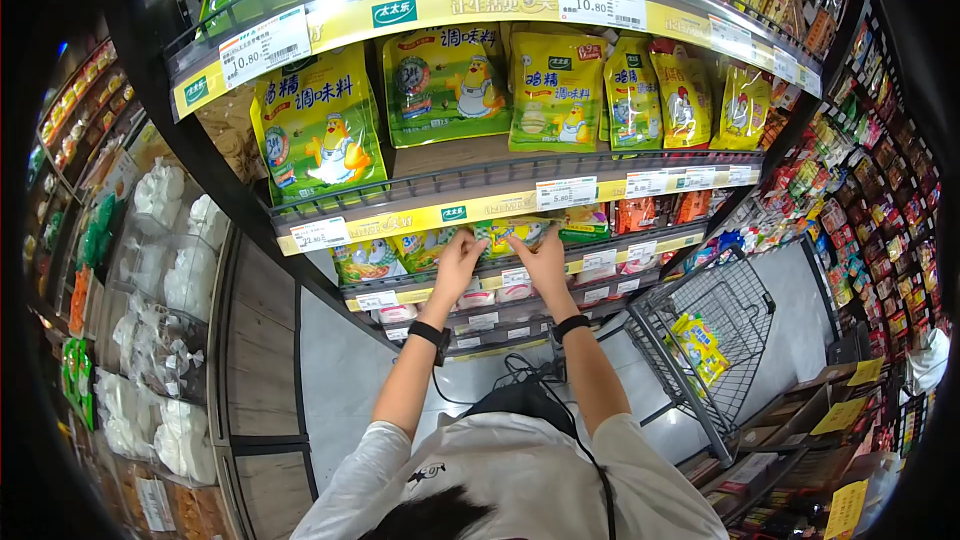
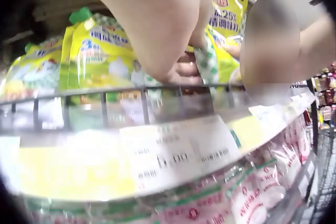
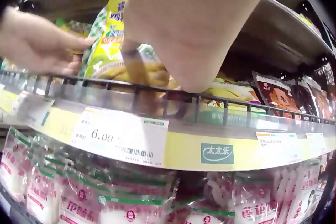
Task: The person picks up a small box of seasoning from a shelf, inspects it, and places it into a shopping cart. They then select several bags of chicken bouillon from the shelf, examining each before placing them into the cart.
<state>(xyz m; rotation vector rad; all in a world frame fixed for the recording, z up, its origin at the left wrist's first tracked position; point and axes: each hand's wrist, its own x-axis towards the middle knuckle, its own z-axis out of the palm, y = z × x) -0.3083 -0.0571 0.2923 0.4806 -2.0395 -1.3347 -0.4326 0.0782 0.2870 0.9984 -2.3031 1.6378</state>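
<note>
Both hands reach over the wire rail of a lower shelf to a yellow seasoning pouch (image 3: 113, 29) with a green spout cap and a green-checked side. My left hand (image 1: 459, 265) is at its left edge, thumb against the pouch and fingers bent. On the other side my right hand (image 1: 542, 262) grips the pouch, one finger crossing its front; the wrist hides part of that hand in the right wrist view. Left of the hands stand similar yellow pouches (image 2: 100, 50). Another yellow packet (image 2: 227, 11) stands behind.
A black wire rail (image 3: 226, 109) runs along the shelf front, above price labels (image 3: 123, 137). Pink-and-white bags (image 3: 131, 203) fill the shelf below. Large yellow-green packets (image 1: 318, 125) stand above. A shopping cart (image 1: 742, 305) at right holds yellow packets (image 1: 698, 348).
</note>
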